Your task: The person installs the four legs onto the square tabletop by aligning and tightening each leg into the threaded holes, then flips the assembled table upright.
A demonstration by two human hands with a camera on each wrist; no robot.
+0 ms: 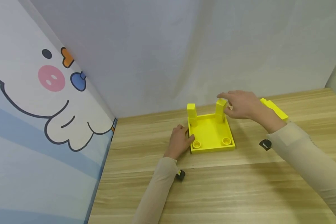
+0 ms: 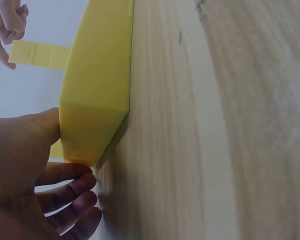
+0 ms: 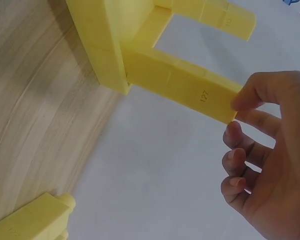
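Left hand grips left wall of yellow tray on tabletop; round socket sits just right of its fingers; right hand pinches top of post marked 127, upright at tray's far right corner; second post stands left of the pinching fingers; loose block lies to their right.

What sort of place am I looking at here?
Probably the corner of an indoor room or booth, though I can't tell which. A wood-grain tabletop meets a plain pale wall, and a cartoon-printed panel stands along its left side.
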